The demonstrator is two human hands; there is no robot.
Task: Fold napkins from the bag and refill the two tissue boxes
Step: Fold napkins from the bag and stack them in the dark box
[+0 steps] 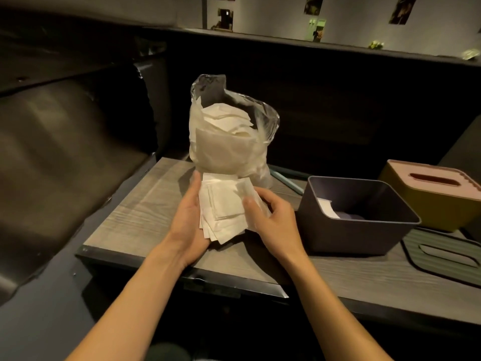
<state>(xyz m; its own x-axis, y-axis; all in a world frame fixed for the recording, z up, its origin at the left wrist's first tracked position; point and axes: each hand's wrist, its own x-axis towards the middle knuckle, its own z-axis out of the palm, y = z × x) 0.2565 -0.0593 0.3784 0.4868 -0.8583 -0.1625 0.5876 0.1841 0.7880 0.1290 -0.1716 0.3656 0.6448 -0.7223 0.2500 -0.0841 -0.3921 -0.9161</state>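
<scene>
Napkins (pixel 223 207) sat fanned at frame centre, left hand (pixel 187 220) cupping beneath, right hand (pixel 270 217) pinching their edge; loosely held, the sheets could slide onto the tabletop (pixel 135 209), missing the open box (pixel 359 214).

Two bare forearms reach up from the bottom of the frame, uncovered to the frame edge, with no sleeves in view. The left hand (pixel 188 225) and right hand (pixel 273 217) wear no gloves, rings or watch.
</scene>
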